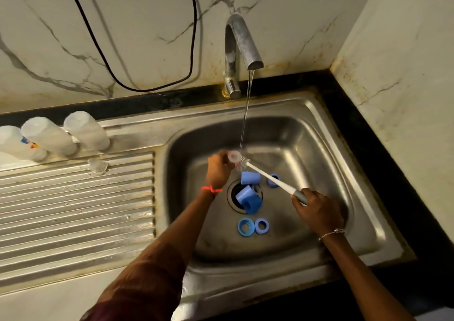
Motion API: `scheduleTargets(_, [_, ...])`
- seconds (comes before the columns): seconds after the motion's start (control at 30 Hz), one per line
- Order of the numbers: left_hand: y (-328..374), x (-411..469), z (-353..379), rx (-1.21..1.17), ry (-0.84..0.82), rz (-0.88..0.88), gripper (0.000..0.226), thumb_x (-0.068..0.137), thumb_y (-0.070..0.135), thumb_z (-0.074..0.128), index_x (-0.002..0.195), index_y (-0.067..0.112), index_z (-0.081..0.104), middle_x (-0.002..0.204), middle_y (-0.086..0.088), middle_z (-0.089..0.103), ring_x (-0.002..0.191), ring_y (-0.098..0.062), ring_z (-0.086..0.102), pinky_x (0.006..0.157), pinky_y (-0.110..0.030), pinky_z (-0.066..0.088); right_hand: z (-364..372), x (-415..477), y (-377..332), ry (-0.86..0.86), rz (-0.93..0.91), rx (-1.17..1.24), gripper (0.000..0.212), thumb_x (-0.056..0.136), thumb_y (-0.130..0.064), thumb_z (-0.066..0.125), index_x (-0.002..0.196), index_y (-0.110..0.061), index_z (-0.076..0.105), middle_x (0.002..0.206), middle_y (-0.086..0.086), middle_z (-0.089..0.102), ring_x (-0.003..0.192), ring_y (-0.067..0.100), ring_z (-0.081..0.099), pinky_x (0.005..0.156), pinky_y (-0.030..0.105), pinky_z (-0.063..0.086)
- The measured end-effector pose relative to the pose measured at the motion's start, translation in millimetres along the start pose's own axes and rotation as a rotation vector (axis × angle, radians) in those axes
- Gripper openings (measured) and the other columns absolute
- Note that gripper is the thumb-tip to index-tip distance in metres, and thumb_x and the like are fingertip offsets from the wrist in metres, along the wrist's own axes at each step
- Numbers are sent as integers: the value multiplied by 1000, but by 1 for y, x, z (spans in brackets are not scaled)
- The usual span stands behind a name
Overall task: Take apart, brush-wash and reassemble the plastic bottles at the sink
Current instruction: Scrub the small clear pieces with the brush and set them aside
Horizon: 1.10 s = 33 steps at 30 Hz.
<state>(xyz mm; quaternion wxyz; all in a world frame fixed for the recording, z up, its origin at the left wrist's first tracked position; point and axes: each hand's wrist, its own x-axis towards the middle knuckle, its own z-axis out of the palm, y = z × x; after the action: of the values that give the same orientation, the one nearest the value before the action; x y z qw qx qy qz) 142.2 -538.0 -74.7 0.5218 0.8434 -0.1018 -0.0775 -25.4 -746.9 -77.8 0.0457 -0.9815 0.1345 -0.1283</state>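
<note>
Step in hand: brush-washing a small clear part (234,156) under the water stream (247,114) from the tap (239,40), above the basin of the sink (319,129).
Left hand (218,169): the fingers pinch the clear part by its edge and hold it at the stream. It is blurred, so I cannot tell whether it is a teat or a small cap.
Right hand (318,210): the fingers are curled round the grey end of the brush (267,175). Its bristle head is at the clear part, touching it or just beside it.
Bottles (86,130): three translucent bodies stand upside down in a row on the drainboard (73,210), well apart from the hands. Another small clear piece (98,165) lies just in front of them.
Blue caps (250,178): three lie tipped over around the drain (233,194).
Blue rings (245,226): two lie side by side nearer the person, and a third lies beyond the brush handle.
Handling: everything is likely light, thin-walled and slippery when wet. The clear part is probably soft, so a pinch at the rim suits it and leaves the inside free for the bristles. The bottle bodies are best gripped round the middle. Loose small parts could slip toward the drain.
Writing: one bottle at the left carries a small coloured print (29,143). No words or brand can be read.
</note>
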Motion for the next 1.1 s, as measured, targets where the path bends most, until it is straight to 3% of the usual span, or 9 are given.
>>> scheduleTargets(0.1, [28,25,-1,-43,29,58,29,74,-4,74,102,-7,65,95,-14,69,85,-14,61,71,-1,43,-1,0,-2,-28,11,6,26,63,-19,84,59,-7,61,44,10,54,33,30,51,37,21,33])
scheduleTargets(0.27, [47,38,-4,-87,15,43,31,73,0,76,102,-4,66,88,-11,70,78,-12,65,76,-14,49,-6,0,-2,17,6,-18,24,70,-28,67,56,-9,60,40,6,51,29,26,48,39,19,25])
scheduleTargets(0.33, [57,38,-7,-223,-38,-78,20,78,-1,72,97,-6,66,75,-6,65,60,-2,61,68,-18,52,-7,0,-3,30,-7,-12,24,68,-28,65,55,-9,59,39,5,50,28,25,47,40,18,22])
scheduleTargets(0.4, [70,36,-10,-542,-100,-292,4,84,-3,65,84,-7,64,70,-9,60,51,-5,58,57,-15,52,-9,1,-5,25,-14,-5,26,69,-24,74,54,-9,58,38,5,50,28,25,46,40,18,22])
scheduleTargets(0.5, [82,37,-18,-1029,-128,-643,11,93,1,54,86,-5,59,71,-12,64,49,-11,65,50,-15,53,-12,0,-5,-11,-11,1,30,59,-17,85,53,-8,58,37,5,48,26,25,45,40,17,23])
scheduleTargets(0.63, [85,38,-29,-1236,-162,-743,14,96,5,48,91,-3,58,84,-16,62,52,-13,67,48,-16,52,-11,0,-4,-53,-4,9,32,58,-18,87,52,-9,57,37,5,48,26,25,44,33,20,28])
scheduleTargets(0.73, [87,30,-34,-1038,-224,-686,9,95,2,49,95,-1,58,74,-11,70,57,-13,68,54,-19,56,-12,0,-5,-67,-3,10,33,57,-18,87,52,-10,56,37,5,49,26,25,45,34,20,27])
scheduleTargets(0.97, [50,10,-49,-63,-129,-229,26,79,3,73,102,-7,69,81,-13,69,56,0,60,53,-16,48,-13,-1,-2,-106,-73,57,29,57,-21,87,55,-13,59,40,3,52,30,24,48,31,22,33])
scheduleTargets(1.1, [30,-3,-68,383,-136,-201,29,77,16,76,97,-5,72,92,-22,70,90,-29,67,78,-33,50,-16,-5,2,-179,-139,71,24,60,-27,86,57,-16,64,45,4,56,37,23,53,35,23,35])
